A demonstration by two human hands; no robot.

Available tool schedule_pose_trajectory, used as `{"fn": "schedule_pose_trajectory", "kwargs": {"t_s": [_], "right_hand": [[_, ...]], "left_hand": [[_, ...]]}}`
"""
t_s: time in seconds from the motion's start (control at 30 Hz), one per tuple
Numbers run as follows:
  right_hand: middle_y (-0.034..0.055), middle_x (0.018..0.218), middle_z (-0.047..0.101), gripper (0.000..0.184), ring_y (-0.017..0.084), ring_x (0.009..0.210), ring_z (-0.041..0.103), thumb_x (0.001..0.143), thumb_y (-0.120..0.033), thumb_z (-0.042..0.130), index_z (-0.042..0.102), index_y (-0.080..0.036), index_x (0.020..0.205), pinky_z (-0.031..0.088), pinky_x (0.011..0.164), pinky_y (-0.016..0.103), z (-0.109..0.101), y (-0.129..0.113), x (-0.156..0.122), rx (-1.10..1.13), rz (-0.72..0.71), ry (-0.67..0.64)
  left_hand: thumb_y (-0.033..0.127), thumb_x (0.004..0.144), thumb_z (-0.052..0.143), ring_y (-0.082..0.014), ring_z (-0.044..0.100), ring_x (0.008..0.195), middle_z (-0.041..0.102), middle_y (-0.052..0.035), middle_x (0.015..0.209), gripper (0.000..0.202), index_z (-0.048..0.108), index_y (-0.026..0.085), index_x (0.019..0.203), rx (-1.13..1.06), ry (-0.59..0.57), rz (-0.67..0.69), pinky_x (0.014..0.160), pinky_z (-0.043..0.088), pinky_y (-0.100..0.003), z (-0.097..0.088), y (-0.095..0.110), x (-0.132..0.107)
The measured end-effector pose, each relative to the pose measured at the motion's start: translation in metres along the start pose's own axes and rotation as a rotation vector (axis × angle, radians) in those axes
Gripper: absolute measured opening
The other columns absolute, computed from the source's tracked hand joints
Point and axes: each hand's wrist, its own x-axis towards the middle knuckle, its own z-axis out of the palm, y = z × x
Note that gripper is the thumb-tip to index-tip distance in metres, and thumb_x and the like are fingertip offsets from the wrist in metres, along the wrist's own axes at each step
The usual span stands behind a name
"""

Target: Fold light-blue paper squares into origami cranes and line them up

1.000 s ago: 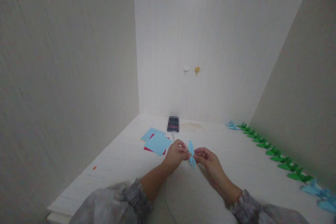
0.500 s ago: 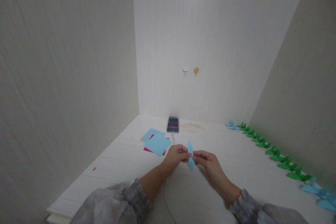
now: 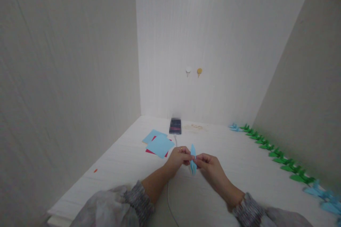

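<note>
One folded blue paper piece (image 3: 193, 167) is held over the table (image 3: 128, 173) between two hands: the left hand (image 3: 177, 159) and the right hand (image 3: 211, 165) each pinch it, fingertips drawn together. Two blue sheets (image 3: 160, 146) overlap with red paper (image 3: 150, 151) nearby, plus one orange scrap (image 3: 95, 170), one dark device (image 3: 175, 126) and two wall hooks (image 3: 199, 71). Green folded figures (image 3: 299, 176) line the right side, too crowded to count surely.
</note>
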Motion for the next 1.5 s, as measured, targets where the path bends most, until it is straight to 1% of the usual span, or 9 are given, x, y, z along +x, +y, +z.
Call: {"fn": "schedule_pose_trajectory", "kwargs": {"t_s": [0.1,0.37,0.63,0.77,0.93,1.13,1.23,1.33,1.5], "right_hand": [[0.001,0.051,0.057,0.021,0.012,0.05,0.05,0.06,-0.036,0.059,0.059,-0.015,0.055,0.039,0.051,0.023,0.0,-0.002,0.0,0.027,0.02,-0.005],[-0.0002,0.048,0.054,0.021,0.011,0.047,0.047,0.058,-0.034,0.06,0.058,-0.014,0.051,0.036,0.049,0.023,0.005,-0.003,0.0,0.15,0.038,0.004],[-0.0011,0.049,0.054,0.015,0.011,0.048,0.046,0.062,-0.028,0.058,0.058,-0.015,0.054,0.036,0.051,0.022,0.01,-0.007,-0.003,0.18,0.001,0.003],[-0.0017,0.048,0.052,0.017,0.011,0.048,0.046,0.063,-0.029,0.056,0.057,-0.016,0.053,0.036,0.05,0.022,0.011,-0.011,-0.003,0.159,-0.023,-0.013],[0.0,0.051,0.054,0.015,0.012,0.05,0.047,0.06,-0.029,0.058,0.058,-0.015,0.055,0.037,0.052,0.023,0.01,-0.011,-0.002,0.146,-0.014,-0.035],[-0.0006,0.051,0.053,0.013,0.011,0.049,0.045,0.062,-0.027,0.057,0.058,-0.016,0.055,0.035,0.051,0.022,0.011,-0.003,0.0,0.175,-0.022,-0.091],[-0.0024,0.049,0.049,0.015,0.009,0.046,0.041,0.064,-0.029,0.055,0.057,-0.015,0.058,0.032,0.048,0.021,0.013,0.005,0.0,0.151,-0.04,-0.107],[-0.0028,0.05,0.047,0.019,0.009,0.046,0.038,0.068,-0.031,0.051,0.059,-0.014,0.064,0.03,0.046,0.02,0.016,0.01,0.0,0.03,-0.065,-0.097],[-0.002,0.052,0.047,0.023,0.009,0.048,0.037,0.07,-0.033,0.05,0.061,-0.014,0.068,0.028,0.046,0.02,0.015,0.005,-0.001,-0.082,-0.087,-0.105]], "left_hand": [[0.04,0.053,0.062,-0.0062,0.041,0.04,0.047,0.0042,0.042,0.031,0.047,0.014,0.053,0.012,-0.034,0.023,0.044,0.031,-0.02,0.0,0.0,0.0],[0.037,0.048,0.067,-0.0059,0.041,0.042,0.048,0.0043,0.045,0.031,0.05,0.013,0.058,0.015,-0.041,0.071,0.046,0.031,-0.019,0.0,-0.003,0.001],[0.033,0.051,0.066,-0.0057,0.04,0.041,0.046,0.0044,0.044,0.027,0.05,0.012,0.058,-0.026,-0.038,0.085,0.044,0.029,-0.019,-0.002,-0.003,0.002],[0.037,0.054,0.062,-0.0058,0.04,0.043,0.048,0.0034,0.048,0.028,0.053,0.012,0.062,-0.007,-0.06,0.075,0.045,0.03,-0.019,0.0,0.001,-0.001],[0.038,0.056,0.061,-0.0057,0.038,0.044,0.046,0.0037,0.046,0.028,0.054,0.011,0.057,0.034,-0.035,0.112,0.046,0.029,-0.019,0.0,0.007,-0.004],[0.036,0.054,0.063,-0.006,0.038,0.044,0.045,0.0046,0.045,0.027,0.052,0.012,0.056,0.056,0.0,0.127,0.046,0.029,-0.019,-0.002,0.004,-0.002],[0.035,0.052,0.064,-0.006,0.038,0.044,0.044,0.0049,0.044,0.027,0.051,0.012,0.055,0.048,-0.005,0.115,0.046,0.028,-0.02,-0.004,0.003,-0.002],[0.034,0.052,0.065,-0.006,0.038,0.043,0.044,0.0049,0.043,0.026,0.05,0.012,0.054,0.036,-0.015,0.109,0.047,0.028,-0.02,-0.003,0.003,-0.003],[0.031,0.051,0.066,-0.0052,0.037,0.044,0.044,0.005,0.043,0.026,0.049,0.012,0.05,0.016,-0.019,0.106,0.047,0.027,-0.019,0.0,0.003,-0.005]]}}
